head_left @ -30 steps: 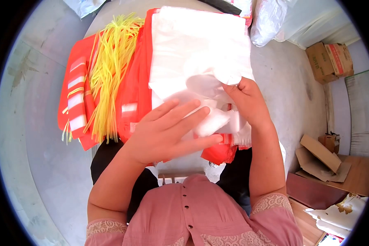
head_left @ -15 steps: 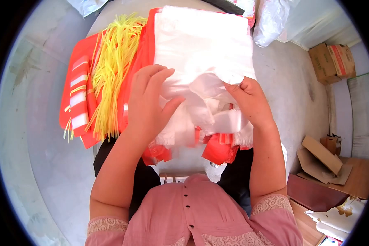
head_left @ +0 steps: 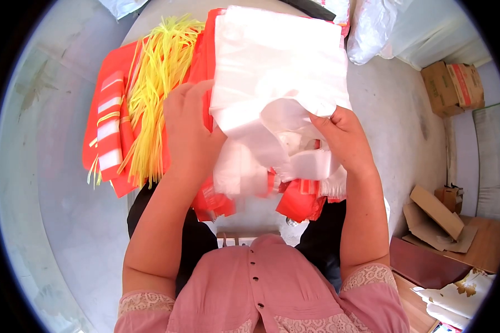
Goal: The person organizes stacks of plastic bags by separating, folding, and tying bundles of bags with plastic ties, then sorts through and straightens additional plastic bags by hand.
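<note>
A stack of white plastic bags (head_left: pixel 278 55) lies in front of me on top of red bags, with handle loops and ragged ends toward me. My right hand (head_left: pixel 344 133) is closed, thumb and fingers pinching the edge of the top white bag near its handle opening. At the stack's left edge is my left hand (head_left: pixel 191 122), slightly blurred, fingers and thumb apart. The white bag's edge partly covers its fingertips. Folded red bag ends (head_left: pixel 301 201) hang at the near side of the stack.
Left of the stack, a bunch of yellow plastic strips (head_left: pixel 164 83) lies over red bags (head_left: pixel 108 66), beside a tied red-and-white striped bundle (head_left: pixel 110 122). Cardboard boxes (head_left: pixel 453 89) stand at the right, with an opened carton (head_left: pixel 436 219) lower down. A clear plastic sack (head_left: pixel 369 33) sits behind.
My left hand has moved left from over the white bags to their left edge. The right hand keeps its pinch on the white bag.
</note>
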Demonstrator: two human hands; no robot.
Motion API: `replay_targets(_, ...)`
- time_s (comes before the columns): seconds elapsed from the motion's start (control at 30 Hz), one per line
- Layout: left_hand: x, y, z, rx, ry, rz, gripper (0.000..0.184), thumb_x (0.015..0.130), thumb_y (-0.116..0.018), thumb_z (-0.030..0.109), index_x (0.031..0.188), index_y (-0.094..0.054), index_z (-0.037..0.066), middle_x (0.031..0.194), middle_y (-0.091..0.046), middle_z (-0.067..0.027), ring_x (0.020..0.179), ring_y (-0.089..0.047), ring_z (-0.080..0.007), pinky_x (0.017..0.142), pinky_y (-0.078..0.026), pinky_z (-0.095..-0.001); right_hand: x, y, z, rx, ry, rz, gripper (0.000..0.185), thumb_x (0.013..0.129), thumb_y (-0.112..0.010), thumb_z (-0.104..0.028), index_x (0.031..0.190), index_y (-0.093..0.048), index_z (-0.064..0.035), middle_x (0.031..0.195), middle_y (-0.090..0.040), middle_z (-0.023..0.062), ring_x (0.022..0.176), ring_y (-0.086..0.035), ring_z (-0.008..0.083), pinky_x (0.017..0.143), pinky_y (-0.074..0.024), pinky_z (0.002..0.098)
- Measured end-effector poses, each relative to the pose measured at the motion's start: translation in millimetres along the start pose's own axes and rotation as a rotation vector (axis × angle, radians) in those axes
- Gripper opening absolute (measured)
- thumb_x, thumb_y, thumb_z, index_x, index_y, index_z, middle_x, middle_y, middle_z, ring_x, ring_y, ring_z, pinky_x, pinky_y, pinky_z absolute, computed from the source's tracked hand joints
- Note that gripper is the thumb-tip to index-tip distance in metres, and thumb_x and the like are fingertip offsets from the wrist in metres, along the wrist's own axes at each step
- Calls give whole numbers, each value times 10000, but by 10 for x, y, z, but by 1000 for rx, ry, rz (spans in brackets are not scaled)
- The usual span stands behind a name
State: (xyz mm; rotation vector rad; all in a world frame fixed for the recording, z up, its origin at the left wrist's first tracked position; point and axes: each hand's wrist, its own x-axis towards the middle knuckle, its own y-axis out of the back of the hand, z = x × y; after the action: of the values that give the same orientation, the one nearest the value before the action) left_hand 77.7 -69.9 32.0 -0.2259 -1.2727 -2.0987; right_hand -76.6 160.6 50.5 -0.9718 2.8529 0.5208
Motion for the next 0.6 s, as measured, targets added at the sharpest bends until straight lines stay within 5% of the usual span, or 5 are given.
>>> replay_targets(0.23, -147, 215, 129, -867, 733, -196, 613, 901, -708, -11, 1448, -437, 36, 1204, -659, -125, 1087, -668, -222, 938, -560, -340, -167, -19, 92, -61, 99, -88, 195, 953, -648, -109, 938, -664, 85, 805, -654, 73, 711, -634, 140, 635, -522, 326)
replay_targets(0.33, -377, 256, 21, -973, 576, -299, 541, 992, -632, 113, 1481, -415, 32, 1218, -663, -138, 1088, -677, -230, 943, -569, -361, -237, -25, 58, -257, 260, -155, 161, 935, -640, -78, 971, -678, 74, 860, -671, 143, 713, -667, 214, 660, -551, 357)
replay_targets(0.43, -366, 456, 125, -1593, 793, -327, 558, 1061, -573, 267, 1529, -386, 27, 1231, -667, -138, 1126, -671, -230, 962, -568, -376, -332, -43, -48, -365, 306, -224, 215, 868, -649, -42, 1060, -694, 46, 1051, -694, 176, 892, -691, 297, 798, -568, 403)
replay_targets(0.53, -432, 480, 145, -1440, 649, -304, 660, 1067, -565, 438, 1551, -393, 24, 1223, -676, -111, 1145, -659, -207, 983, -549, -360, -358, -9, -5, -619, 580, -302, 414, 766, -660, 25, 1171, -725, -33, 1307, -694, 135, 1225, -651, 354, 1032, -527, 424)
replay_targets(0.6, -431, 647, -114, -1202, 467, -685, 681, 1006, -703, 406, 1514, -467, 17, 1223, -678, -74, 1149, -640, -156, 994, -519, -328, -373, -68, 79, -721, 673, -268, 423, 734, -682, 15, 1146, -743, -61, 1334, -684, 117, 1262, -625, 362, 1069, -509, 444)
